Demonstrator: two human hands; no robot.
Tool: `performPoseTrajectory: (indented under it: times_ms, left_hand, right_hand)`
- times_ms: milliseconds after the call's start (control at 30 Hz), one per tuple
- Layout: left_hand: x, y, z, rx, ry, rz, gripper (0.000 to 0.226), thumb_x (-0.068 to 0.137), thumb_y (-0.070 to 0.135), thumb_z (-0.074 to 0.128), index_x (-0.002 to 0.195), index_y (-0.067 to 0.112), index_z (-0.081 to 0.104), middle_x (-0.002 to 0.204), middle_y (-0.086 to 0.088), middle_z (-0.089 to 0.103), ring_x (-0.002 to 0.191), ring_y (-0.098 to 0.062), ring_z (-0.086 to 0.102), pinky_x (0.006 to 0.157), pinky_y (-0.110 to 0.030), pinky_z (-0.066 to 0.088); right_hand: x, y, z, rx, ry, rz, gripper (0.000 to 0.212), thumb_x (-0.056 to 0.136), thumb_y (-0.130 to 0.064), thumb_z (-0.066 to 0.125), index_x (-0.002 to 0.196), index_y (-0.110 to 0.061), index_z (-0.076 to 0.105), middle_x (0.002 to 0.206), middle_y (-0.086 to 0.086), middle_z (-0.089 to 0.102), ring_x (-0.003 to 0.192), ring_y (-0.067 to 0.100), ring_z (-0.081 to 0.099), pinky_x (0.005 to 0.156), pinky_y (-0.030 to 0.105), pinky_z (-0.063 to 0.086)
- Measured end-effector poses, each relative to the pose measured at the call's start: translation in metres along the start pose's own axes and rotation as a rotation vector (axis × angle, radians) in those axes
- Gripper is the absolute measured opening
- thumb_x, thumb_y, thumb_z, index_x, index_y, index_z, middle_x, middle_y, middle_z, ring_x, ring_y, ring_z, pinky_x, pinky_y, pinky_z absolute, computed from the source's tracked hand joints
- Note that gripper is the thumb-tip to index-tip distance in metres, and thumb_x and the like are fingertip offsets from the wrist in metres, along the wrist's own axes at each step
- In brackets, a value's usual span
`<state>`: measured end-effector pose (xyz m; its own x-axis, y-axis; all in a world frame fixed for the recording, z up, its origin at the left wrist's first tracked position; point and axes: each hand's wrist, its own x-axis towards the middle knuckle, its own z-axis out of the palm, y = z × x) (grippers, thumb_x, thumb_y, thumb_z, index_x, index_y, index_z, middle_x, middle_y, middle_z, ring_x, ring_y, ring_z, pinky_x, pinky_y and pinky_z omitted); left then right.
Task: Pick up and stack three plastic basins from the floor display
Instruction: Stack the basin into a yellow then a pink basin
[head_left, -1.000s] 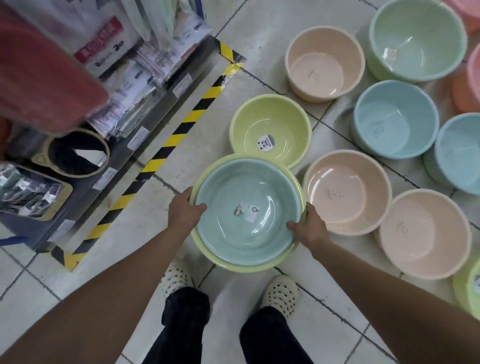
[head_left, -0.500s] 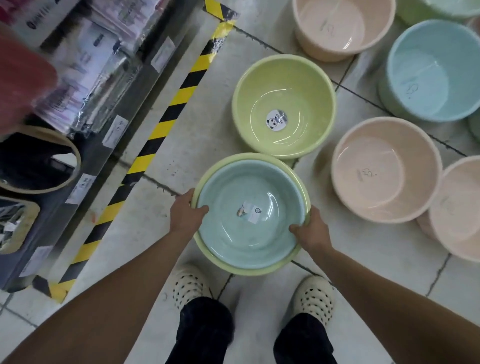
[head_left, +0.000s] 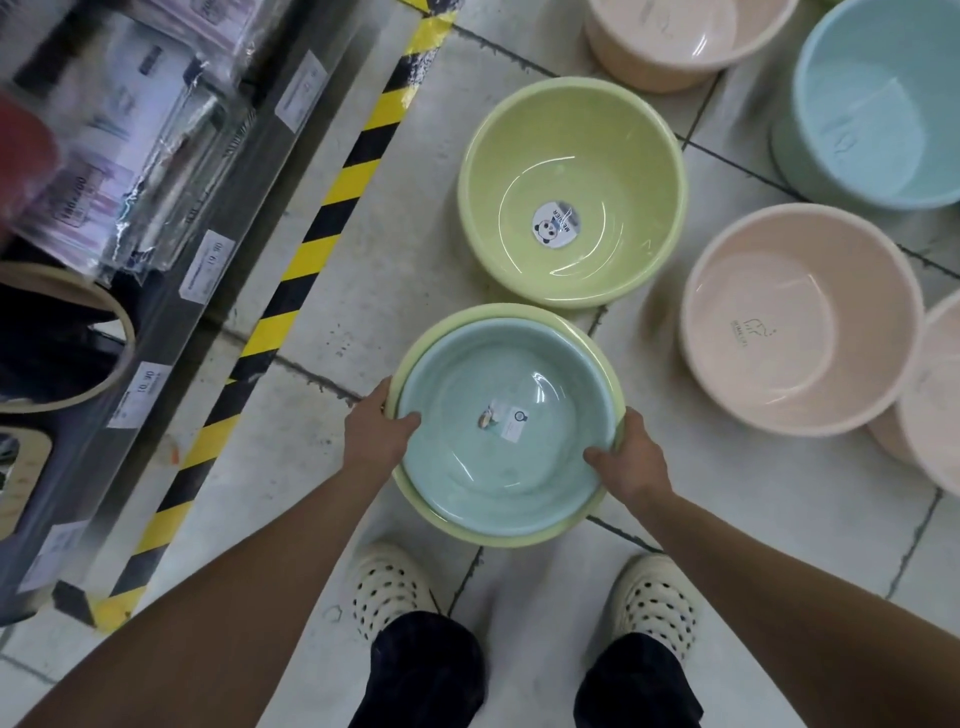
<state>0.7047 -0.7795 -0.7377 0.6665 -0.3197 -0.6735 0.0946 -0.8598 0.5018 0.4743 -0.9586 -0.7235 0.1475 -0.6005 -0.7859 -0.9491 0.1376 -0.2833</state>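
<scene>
I hold a stack of two basins above the floor: a pale blue-green basin (head_left: 498, 441) nested inside a yellow-green basin (head_left: 587, 332). My left hand (head_left: 376, 434) grips the stack's left rim, thumb inside. My right hand (head_left: 631, 460) grips its right rim, thumb over the edge. Just beyond the stack, a second yellow-green basin (head_left: 571, 156) with a panda sticker stands on the floor tiles.
More basins stand on the floor to the right: a peach basin (head_left: 800, 322), another peach basin (head_left: 675, 47) farther off, a light blue basin (head_left: 883, 98). A yellow-black hazard tape strip (head_left: 322, 223) edges a goods shelf (head_left: 156, 218) on the left. My feet in white clogs (head_left: 389, 592) are below the stack.
The view has dropped and closed in on the floor; the yellow-green basin with the sticker now appears larger and nearer to the held stack. Both hands keep the same grip on the rims.
</scene>
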Motion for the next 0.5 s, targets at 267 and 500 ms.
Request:
performPoseTrajectory:
  times_ms: [267,500]
  left_hand:
    - [-0.016,0.016,-0.026,-0.007,0.008,0.029,0.041,0.085,0.009,0.071,0.125,0.012,0.063,0.110,-0.011,0.068,0.098,-0.029,0.063,0.081,-0.034,0.049]
    - [-0.044,0.079,-0.094,-0.030,0.026,0.045,0.045,0.084,0.010,0.073,0.129,0.012,0.062,0.113,-0.012,0.069,0.101,-0.031,0.064,0.086,-0.040,0.054]
  right_hand:
    - [-0.029,-0.011,-0.014,0.121,-0.019,-0.011,0.061,0.087,-0.009,0.070,0.141,-0.014,0.043,0.108,0.000,0.055,0.097,0.023,0.053,0.084,0.033,0.044]
    - [-0.079,-0.072,-0.068,0.172,-0.005,-0.066,0.059,0.085,-0.010,0.072,0.138,-0.015,0.045,0.110,0.002,0.058,0.098,0.024,0.056,0.085,0.035,0.048]
